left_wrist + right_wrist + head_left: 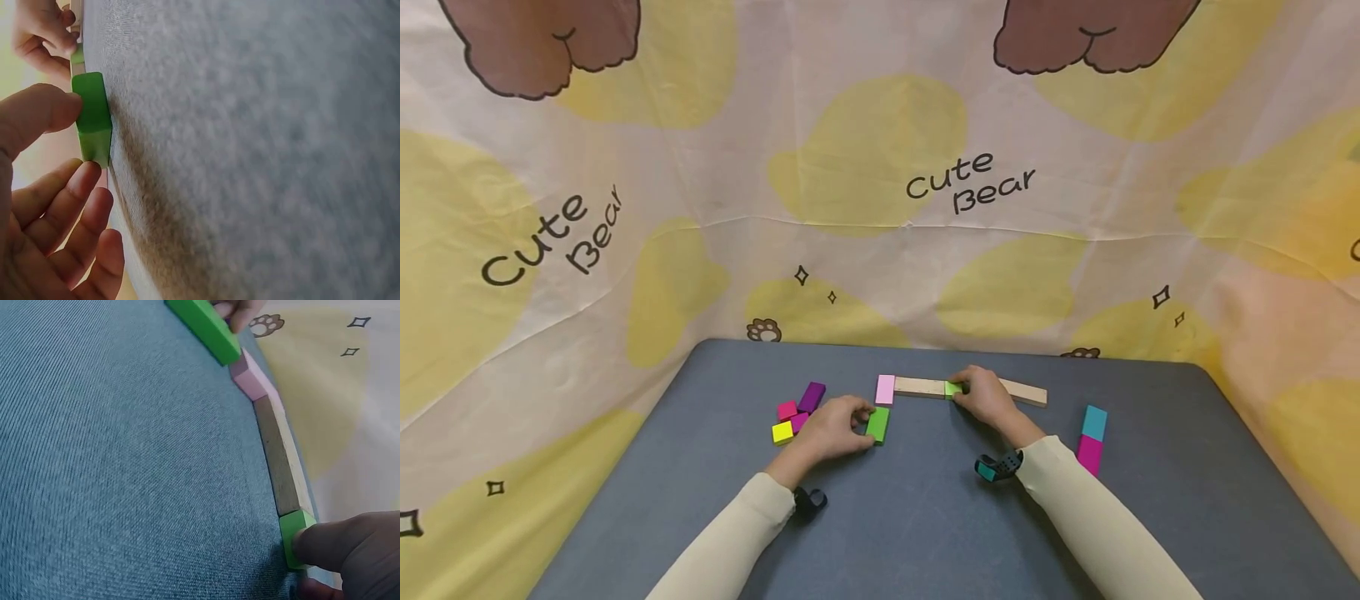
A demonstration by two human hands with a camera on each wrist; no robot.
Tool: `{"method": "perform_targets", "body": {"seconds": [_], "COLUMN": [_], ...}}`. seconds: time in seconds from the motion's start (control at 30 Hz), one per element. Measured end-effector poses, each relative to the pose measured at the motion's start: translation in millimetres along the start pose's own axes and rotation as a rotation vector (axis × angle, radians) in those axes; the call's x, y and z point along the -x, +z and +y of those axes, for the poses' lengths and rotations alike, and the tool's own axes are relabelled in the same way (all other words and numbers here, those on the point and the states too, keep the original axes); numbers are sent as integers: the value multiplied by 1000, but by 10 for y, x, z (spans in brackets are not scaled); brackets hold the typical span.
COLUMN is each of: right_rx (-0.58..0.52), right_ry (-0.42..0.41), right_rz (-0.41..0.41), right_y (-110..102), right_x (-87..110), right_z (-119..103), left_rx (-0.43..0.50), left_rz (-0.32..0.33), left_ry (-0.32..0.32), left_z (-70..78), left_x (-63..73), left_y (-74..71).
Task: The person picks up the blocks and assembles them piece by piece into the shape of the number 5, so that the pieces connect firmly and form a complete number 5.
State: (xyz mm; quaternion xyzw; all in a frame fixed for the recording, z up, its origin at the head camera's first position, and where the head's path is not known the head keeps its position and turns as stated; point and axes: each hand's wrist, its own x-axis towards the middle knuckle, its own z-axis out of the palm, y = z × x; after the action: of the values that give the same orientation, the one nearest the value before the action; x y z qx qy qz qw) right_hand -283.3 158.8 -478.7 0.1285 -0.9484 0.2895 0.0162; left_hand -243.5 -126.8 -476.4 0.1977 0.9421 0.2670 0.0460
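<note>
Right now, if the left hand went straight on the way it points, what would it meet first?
Beyond the green block that the left hand pinches, probably the pink block, though exact line and depth are hard to judge.

**Wide from the head, close from the wrists**

Looks forward and down from the head, across the grey table [925, 525] to the printed cloth [865, 258]. Skims low and sideways at the left wrist, close to the green block [94, 119]. Faces leftward from the right wrist, sharing that block with both other views.
</note>
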Motion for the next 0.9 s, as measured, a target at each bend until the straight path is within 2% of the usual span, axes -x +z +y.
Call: {"method": "perform_targets", "body": {"seconds": [0.4, 0.9], "right_rx": [22, 60], "right_ry": [15, 20], "right_rz": [-11, 3], "right_y": [13, 58], "right_x": [-10, -60], "right_z": [-23, 0], "left_rx": [-2, -2], "left_rz": [13, 18], "left_ry": [-33, -37], "left_z": [17, 16], "left_x": [-43, -89], "left_y": [29, 55]}}
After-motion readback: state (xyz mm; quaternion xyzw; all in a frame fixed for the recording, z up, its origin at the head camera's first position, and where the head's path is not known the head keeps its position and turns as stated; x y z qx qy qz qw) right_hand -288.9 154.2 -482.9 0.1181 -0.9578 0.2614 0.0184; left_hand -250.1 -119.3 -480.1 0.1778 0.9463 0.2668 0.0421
